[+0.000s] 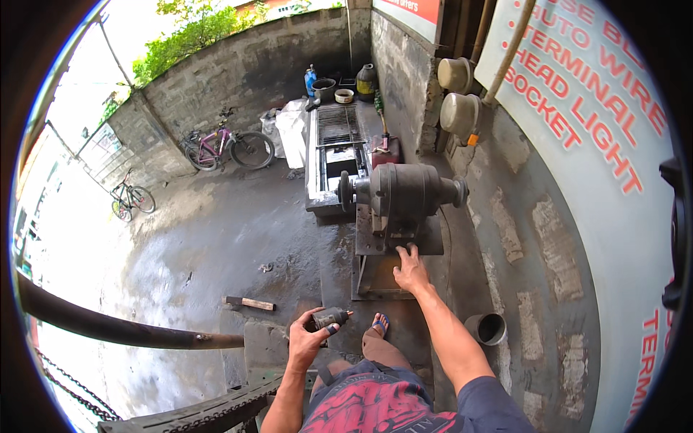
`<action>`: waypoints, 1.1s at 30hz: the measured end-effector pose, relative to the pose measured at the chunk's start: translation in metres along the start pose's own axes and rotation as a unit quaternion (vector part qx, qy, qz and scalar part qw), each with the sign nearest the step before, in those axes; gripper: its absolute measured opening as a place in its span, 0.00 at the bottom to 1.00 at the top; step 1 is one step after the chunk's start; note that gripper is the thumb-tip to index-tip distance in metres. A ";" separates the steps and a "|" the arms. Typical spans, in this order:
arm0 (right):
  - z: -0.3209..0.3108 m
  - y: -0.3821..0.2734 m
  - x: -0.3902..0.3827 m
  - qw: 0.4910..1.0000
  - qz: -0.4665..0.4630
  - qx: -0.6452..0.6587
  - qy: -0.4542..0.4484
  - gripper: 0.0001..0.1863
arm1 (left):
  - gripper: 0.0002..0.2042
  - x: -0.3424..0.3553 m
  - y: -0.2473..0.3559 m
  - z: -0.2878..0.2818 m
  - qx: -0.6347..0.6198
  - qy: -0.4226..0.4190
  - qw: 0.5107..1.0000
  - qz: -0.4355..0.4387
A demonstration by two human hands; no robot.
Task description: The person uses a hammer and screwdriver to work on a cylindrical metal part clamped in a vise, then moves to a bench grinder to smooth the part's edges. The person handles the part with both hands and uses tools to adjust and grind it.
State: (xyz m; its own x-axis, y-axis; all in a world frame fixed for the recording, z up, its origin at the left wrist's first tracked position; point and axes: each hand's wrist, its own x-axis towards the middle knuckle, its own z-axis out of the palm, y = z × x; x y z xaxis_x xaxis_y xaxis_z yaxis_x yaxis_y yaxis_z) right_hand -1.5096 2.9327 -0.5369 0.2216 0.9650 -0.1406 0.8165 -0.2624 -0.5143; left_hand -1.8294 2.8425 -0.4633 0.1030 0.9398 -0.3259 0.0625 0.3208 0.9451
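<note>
My left hand [304, 342] is closed around a dark, cylindrical metal part [330, 317] with a copper-coloured tip pointing right. It is held low in front of my body. My right arm reaches forward, and my right hand [412, 273] is at the front edge of the stand's plate under a bench grinder [406, 193]. Its fingers are apart with nothing visible in them; whether the fingertips press on anything there cannot be made out. The grinder has a wheel [345, 191] at its left end, and I cannot tell whether that wheel is spinning.
A hammer [249, 303] lies on the floor at left. Beside my right leg stands a grey bucket [488, 330]. Past the grinder is a grated metal trough [312, 173], with a red container [385, 151] alongside. A thick pipe [130, 325] and chains occupy the lower left.
</note>
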 end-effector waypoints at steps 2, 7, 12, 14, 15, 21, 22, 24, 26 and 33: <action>-0.007 -0.007 0.035 0.997 0.006 -0.064 -0.032 0.36 | 0.28 0.017 0.010 0.010 -0.026 0.017 1.000 0.000; 0.004 0.000 0.093 0.977 0.039 -0.184 -0.096 0.37 | 0.30 0.069 0.029 0.016 -0.041 0.039 0.998 -0.035; 0.016 0.011 0.110 0.987 0.027 -0.143 -0.064 0.34 | 0.30 0.140 0.036 0.012 0.023 -0.024 0.998 -0.053; 0.011 0.003 0.099 0.988 0.034 -0.141 -0.056 0.35 | 0.31 0.169 0.039 0.010 0.037 -0.063 0.995 -0.066; 0.004 -0.003 0.095 0.986 0.046 -0.151 -0.052 0.35 | 0.31 0.185 0.040 0.010 0.052 -0.078 0.994 -0.063; -0.007 -0.077 0.053 0.999 -0.007 -0.018 -0.030 0.42 | 0.31 0.257 0.042 0.000 0.100 -0.180 0.978 -0.030; -0.005 -0.088 0.051 0.998 -0.049 0.042 -0.021 0.44 | 0.31 0.265 0.043 0.001 0.097 -0.191 0.976 -0.039; 0.005 -0.108 0.056 0.997 -0.063 0.032 -0.029 0.46 | 0.31 0.280 0.046 0.003 0.110 -0.215 0.969 -0.050; 0.016 -0.119 0.067 0.997 -0.052 0.056 -0.022 0.44 | 0.31 0.290 0.050 0.006 0.102 -0.229 0.966 -0.059; 0.035 -0.113 0.105 0.994 -0.045 0.099 0.013 0.39 | 0.32 0.316 0.052 0.021 0.103 -0.229 0.963 -0.098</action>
State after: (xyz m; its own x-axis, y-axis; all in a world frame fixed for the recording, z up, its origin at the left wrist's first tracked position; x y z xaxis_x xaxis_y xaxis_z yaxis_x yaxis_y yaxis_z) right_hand -1.5974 3.0639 -0.5237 0.1686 0.9835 -0.0658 0.7129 -0.1677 -0.6810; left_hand -1.7726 3.1533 -0.5179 0.4928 0.6978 -0.5198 0.3163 0.4129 0.8541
